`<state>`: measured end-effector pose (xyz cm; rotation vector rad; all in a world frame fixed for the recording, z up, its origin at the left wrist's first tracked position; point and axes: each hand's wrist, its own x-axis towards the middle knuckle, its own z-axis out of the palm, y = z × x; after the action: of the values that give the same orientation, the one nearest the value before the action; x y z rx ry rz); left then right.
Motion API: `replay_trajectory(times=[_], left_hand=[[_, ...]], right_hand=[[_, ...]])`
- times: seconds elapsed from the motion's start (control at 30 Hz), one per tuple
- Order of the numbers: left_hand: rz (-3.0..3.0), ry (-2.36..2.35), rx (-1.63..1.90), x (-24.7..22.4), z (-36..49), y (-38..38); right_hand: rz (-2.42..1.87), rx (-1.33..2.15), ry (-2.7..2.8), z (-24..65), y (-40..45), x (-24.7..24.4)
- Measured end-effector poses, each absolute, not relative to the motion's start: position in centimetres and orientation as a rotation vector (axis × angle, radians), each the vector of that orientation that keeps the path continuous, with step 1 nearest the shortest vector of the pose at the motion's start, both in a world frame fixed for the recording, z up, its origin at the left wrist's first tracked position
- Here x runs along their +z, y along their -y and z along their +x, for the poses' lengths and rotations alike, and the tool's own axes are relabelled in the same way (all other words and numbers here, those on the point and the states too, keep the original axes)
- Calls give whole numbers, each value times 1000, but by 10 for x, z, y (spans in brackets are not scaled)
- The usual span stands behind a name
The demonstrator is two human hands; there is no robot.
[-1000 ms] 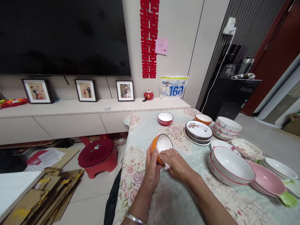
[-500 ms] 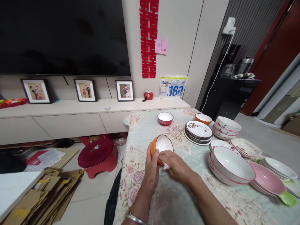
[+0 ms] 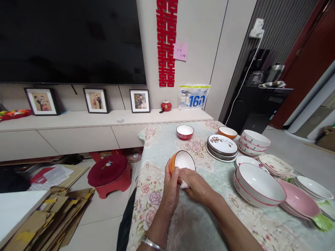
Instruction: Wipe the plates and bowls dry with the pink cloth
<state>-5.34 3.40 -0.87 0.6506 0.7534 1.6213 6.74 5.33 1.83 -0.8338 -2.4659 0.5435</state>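
An orange bowl with a white inside and dark rim is held tilted above the flowered tablecloth. My left hand grips it from the left, thumb at the near rim. My right hand is closed around a whitish cloth and presses it against the bowl's near rim; its fingertips reach into the bowl. Most of the cloth is hidden under the right hand. Beyond the hands a red bowl stands upright on the table.
To the right are stacked plates, another orange bowl, stacked white bowls, large red-rimmed bowls and pink dishes. A red stool and flattened cardboard lie left of the table. A TV cabinet runs behind.
Both hands stay on the orange bowl and the cloth. The bowl's opening has turned very slightly; the rest of the table is unchanged.
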Motion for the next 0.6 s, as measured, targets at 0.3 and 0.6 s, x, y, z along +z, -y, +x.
replay_trajectory(times=[0.3,0.6], left_hand=[[631,-690,1614,-7,-51,-33],[291,-687,1411,4,-53,-30]], right_hand=[[-905,623,2390,72,-49,27],[-752,1566,1294,85,-60,27]])
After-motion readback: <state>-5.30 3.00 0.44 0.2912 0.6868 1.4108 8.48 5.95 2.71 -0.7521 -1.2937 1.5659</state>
